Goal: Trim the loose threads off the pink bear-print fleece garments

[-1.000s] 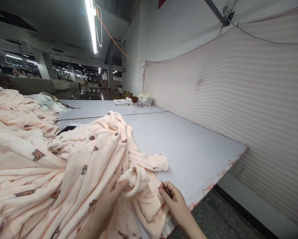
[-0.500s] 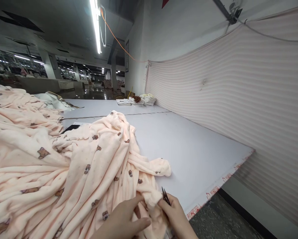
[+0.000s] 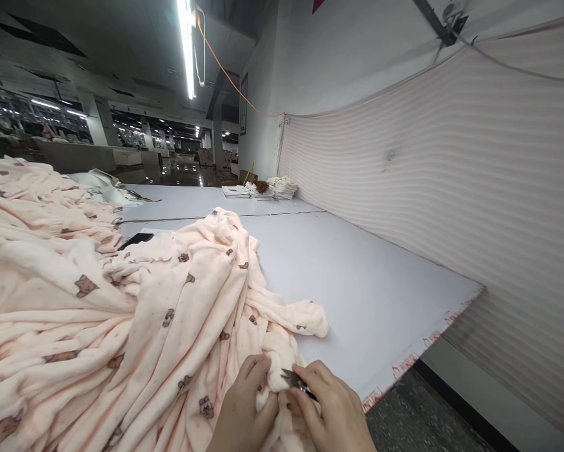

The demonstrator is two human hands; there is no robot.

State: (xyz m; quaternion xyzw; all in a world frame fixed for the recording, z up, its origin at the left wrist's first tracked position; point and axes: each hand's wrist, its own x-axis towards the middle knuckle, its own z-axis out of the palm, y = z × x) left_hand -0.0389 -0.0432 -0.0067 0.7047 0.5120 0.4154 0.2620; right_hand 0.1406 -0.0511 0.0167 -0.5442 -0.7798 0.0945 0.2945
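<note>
Peach plush fabric (image 3: 169, 339) with small brown bear prints lies in heaped folds over the left and middle of the table. At its near right edge, my left hand (image 3: 246, 402) pinches a fold of it between thumb and fingers. Close beside, my right hand (image 3: 331, 405) is closed around dark thread snips (image 3: 297, 381). The blades point left toward the pinched fold, their tips slightly apart. Whether they touch the cloth I cannot tell. The lower ends of the snips are hidden in my palm.
The pale table (image 3: 357, 282) runs back to a striped cloth (image 3: 427, 163) hung on the wall. Stacks of white sheets (image 3: 282, 188) stand at the far side. A black flat item (image 3: 138, 240) lies partly under the fabric. The table's right edge (image 3: 406, 365) carries red-printed tape.
My right hand has turned the snips from pointing upward to pointing left at the fabric. My left hand has moved in and closed on the fold. The view has shifted slightly.
</note>
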